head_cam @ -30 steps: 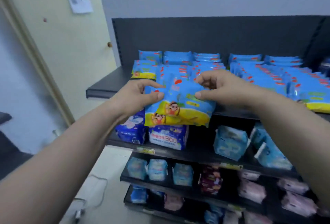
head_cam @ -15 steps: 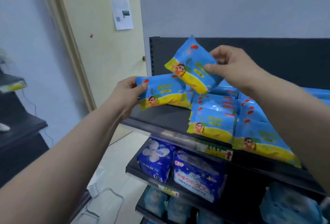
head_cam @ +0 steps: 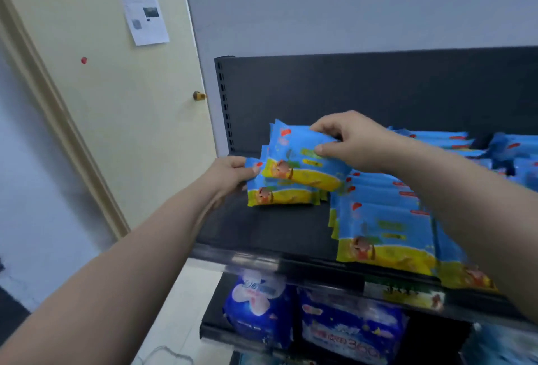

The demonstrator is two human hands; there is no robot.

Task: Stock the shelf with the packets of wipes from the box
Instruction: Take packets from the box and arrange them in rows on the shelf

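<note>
1. Gripping the lower packet (head_cam: 283,195) by its left end, the left hand (head_cam: 230,172) has its thumb on top and its fingers curled beneath.
2. The right hand (head_cam: 352,143) pinches the upper packet (head_cam: 302,163) at its right end, thumb on the printed face, fingers hooked over the top edge.
3. Between the two thumbs, the upper packet tilts and overlaps the lower one.
4. The lower packet appears to rest on the dark shelf (head_cam: 262,227), just below the left fingers.
5. Stocked packets (head_cam: 381,227) lie in rows below the right thumb.
6. Dark blue packs (head_cam: 259,309) stand one level down.
</note>
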